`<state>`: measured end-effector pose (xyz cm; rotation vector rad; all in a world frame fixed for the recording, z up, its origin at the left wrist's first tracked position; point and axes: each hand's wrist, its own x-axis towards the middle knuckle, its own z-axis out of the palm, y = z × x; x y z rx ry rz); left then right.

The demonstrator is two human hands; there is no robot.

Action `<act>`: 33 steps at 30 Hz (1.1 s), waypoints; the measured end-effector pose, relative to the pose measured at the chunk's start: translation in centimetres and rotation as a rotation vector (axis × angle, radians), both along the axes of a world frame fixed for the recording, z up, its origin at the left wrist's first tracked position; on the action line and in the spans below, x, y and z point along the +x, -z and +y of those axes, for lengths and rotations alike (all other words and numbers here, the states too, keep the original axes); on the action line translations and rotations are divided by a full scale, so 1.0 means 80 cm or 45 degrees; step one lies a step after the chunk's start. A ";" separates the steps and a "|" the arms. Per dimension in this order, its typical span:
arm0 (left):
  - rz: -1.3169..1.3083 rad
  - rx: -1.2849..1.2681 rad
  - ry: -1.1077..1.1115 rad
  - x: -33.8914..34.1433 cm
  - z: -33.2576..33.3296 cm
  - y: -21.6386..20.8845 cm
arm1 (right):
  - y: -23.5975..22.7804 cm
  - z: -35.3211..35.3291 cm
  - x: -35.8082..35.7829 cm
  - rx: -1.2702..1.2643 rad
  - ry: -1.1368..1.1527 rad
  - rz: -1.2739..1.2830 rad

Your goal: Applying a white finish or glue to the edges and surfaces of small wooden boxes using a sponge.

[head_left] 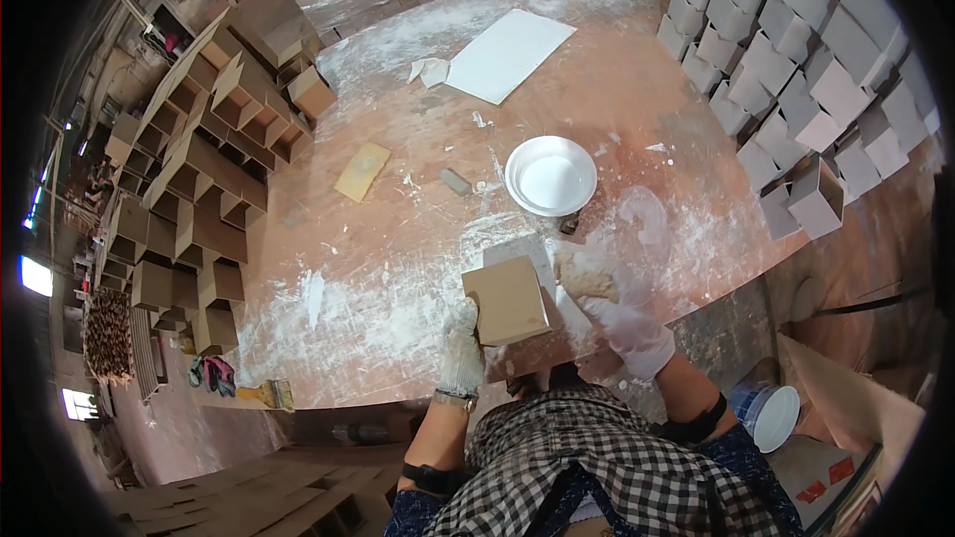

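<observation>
Right hand (607, 288) – blurred, grip unclear

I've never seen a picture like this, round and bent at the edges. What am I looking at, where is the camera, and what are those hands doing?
There is no machine here: the camera sits on a person's head and looks down, and its wide lens bends straight lines near the rim. The two gloved hands are that person's own. The left hand steadies a brown cardboard box at the near edge of a round table dusted with white powder. The right hand presses a sponge-like pad beside the box. Further back lie a white bowl, a white sheet and a yellowish pad. Stacks of brown boxes stand left, pale ones right.
</observation>
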<state>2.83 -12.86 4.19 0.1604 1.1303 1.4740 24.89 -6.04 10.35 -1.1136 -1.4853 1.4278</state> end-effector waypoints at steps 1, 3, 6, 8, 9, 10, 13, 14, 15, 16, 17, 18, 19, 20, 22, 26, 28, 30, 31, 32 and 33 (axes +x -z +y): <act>0.023 -0.036 0.072 0.000 0.002 0.000 | -0.003 0.001 -0.005 0.005 -0.004 -0.007; 0.085 -0.025 0.107 0.001 0.008 0.011 | -0.009 0.003 -0.017 0.920 -0.076 -0.587; 0.052 -0.155 0.115 0.000 0.013 0.012 | 0.005 0.009 -0.036 1.294 -0.157 -0.711; -0.056 -0.295 0.100 0.001 0.014 0.018 | 0.019 0.003 -0.040 1.257 -0.213 -0.795; -0.128 -0.106 0.068 -0.001 0.013 0.031 | 0.025 -0.001 -0.043 1.224 -0.270 -0.862; -0.198 0.082 0.037 -0.004 0.011 0.042 | 0.030 -0.003 -0.045 1.220 -0.275 -0.864; -0.623 0.165 -0.055 -0.017 0.003 0.066 | 0.037 -0.007 -0.047 1.227 -0.203 -0.777; -0.629 0.156 -0.051 -0.020 0.001 0.078 | 0.038 -0.007 -0.046 1.233 -0.227 -0.805; -0.634 0.202 -0.012 -0.027 -0.004 0.091 | 0.039 -0.007 -0.048 1.241 -0.255 -0.823; -0.642 0.250 0.029 -0.034 -0.007 0.105 | 0.039 -0.008 -0.049 1.237 -0.259 -0.823; -0.644 0.247 0.027 -0.041 -0.008 0.123 | 0.040 -0.009 -0.049 1.272 -0.299 -0.913; -0.463 0.293 0.174 -0.048 -0.009 0.144 | 0.041 -0.010 -0.050 1.304 -0.338 -1.008; -0.290 0.341 0.336 -0.047 -0.003 0.145 | 0.055 -0.015 -0.046 1.296 -0.329 -1.028; -0.305 0.342 0.353 -0.048 0.002 0.144 | 0.081 -0.021 -0.042 1.158 -0.341 -0.929; 1.872 0.357 1.181 -0.050 0.012 0.116 | 0.077 -0.024 -0.044 1.015 -0.379 -0.819; 1.953 0.407 1.201 -0.046 0.019 0.164 | 0.048 -0.031 -0.045 1.282 -0.301 -1.043; 1.690 0.329 1.298 -0.043 0.022 0.173 | 0.061 -0.039 -0.036 1.332 -0.278 -0.992; 1.288 0.315 1.188 -0.041 0.021 0.178 | 0.059 -0.044 -0.032 1.300 -0.436 -1.073; 0.899 0.298 1.065 -0.040 0.020 0.177 | 0.053 -0.043 -0.035 1.298 -0.444 -1.068; 0.898 0.290 1.060 -0.040 0.019 0.176 | 0.043 -0.040 -0.040 1.329 -0.370 -1.185; 1.185 0.154 1.328 -0.034 0.030 0.147 | 0.037 -0.030 -0.047 1.357 -0.296 -1.304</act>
